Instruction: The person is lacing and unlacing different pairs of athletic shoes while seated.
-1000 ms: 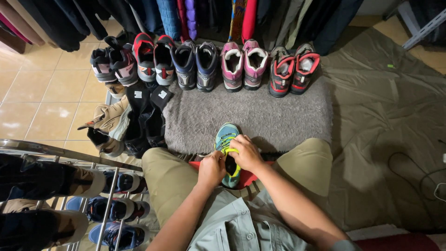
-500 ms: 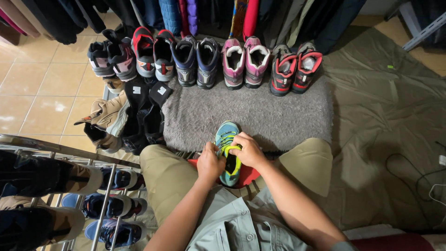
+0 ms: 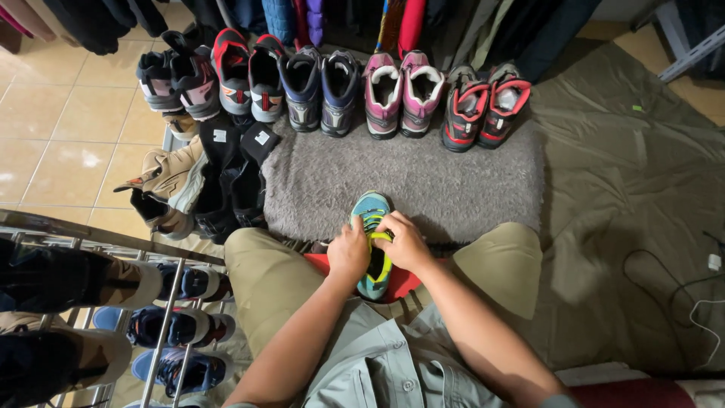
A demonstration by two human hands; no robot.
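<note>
A teal shoe (image 3: 371, 214) with yellow-green trim rests between my knees, its toe on the grey rug (image 3: 423, 181). My left hand (image 3: 347, 251) grips the shoe's left side near the opening. Over the tongue, my right hand (image 3: 404, 243) pinches the yellow-green part at the laces. Both hands cover the middle of the shoe. A red item (image 3: 400, 281) lies under the shoe's heel in my lap.
A row of shoes (image 3: 340, 83) lines the rug's far edge, under hanging clothes. Black and tan boots (image 3: 204, 181) lie at the rug's left. A metal shoe rack (image 3: 143, 317) with shoes stands at lower left. An olive cloth (image 3: 634, 196) with cables covers the floor at right.
My hands shifted slightly on the teal shoe; the right hand's fingers have closed in further over the tongue. The shoe stays in place.
</note>
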